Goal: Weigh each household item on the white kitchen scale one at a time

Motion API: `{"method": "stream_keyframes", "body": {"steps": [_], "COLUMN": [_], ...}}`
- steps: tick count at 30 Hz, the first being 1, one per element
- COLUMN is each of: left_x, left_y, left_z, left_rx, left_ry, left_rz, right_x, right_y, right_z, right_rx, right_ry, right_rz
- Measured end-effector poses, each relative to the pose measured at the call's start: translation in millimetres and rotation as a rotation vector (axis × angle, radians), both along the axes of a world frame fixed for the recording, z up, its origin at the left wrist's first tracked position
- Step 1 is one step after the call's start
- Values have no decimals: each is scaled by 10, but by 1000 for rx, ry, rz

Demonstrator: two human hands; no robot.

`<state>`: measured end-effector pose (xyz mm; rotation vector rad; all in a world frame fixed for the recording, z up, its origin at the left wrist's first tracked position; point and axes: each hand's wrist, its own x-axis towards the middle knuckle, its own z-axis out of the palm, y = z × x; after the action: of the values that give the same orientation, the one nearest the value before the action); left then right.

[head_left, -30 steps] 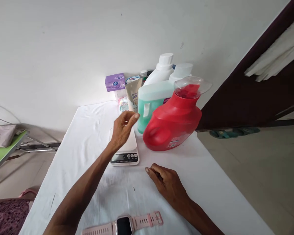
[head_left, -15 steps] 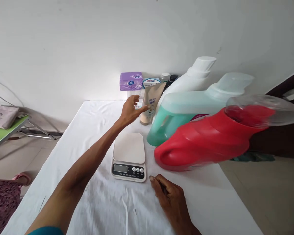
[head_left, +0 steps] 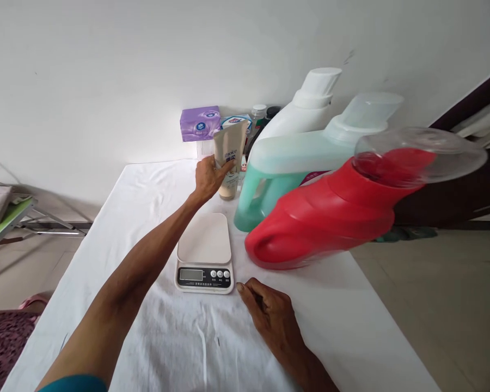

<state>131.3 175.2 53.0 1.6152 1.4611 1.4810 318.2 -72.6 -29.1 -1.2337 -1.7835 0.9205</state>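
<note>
- My left hand (head_left: 207, 178) was stretched out to the back of the table, fingers closed round the beige tube (head_left: 229, 158), which stood cap-down and upright.
- Grip: thumb across the front of the tube, other fingers behind it. Couldn't tell if the tube had left the white cloth (head_left: 139, 218) or was resting on it.
- Tube sat just left of the green detergent jug (head_left: 286, 174), in front of the purple tissue box (head_left: 199, 123) by the wall.
- My right hand (head_left: 269, 310) lay palm-down on the cloth, fingers loosely curled, holding nothing, fingertips just beside the front right corner of the kitchen scale (head_left: 204, 253).
- Scale platform was bare, sitting between the two hands, display facing me.
- Red detergent jug (head_left: 326, 218) stood right of the scale, clear cap on top; white bottle (head_left: 306, 109) behind the green one.
- Small bottles behind the tube were too hidden to identify.
</note>
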Motion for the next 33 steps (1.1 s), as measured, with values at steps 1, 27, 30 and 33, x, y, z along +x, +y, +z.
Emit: {"method": "stream_keyframes", "body": {"steps": [1, 27, 30, 33], "left_x": [-39, -564, -576, -603], "left_y": [-24, -1665, -1706, -1748], "left_z": [29, 368, 379, 364], "left_rx": [8, 55, 34, 38], "left_ry": [-36, 13, 38, 50], "left_rz": [5, -127, -137, -153], "right_x": [1, -15, -67, -218], "right_y": [5, -28, -166, -304], "right_z": [-8, 54, 172, 272], "right_rx": [1, 0, -49, -42], "right_ry": [4, 5, 53, 53], "right_rz": [-1, 5, 117, 352]}}
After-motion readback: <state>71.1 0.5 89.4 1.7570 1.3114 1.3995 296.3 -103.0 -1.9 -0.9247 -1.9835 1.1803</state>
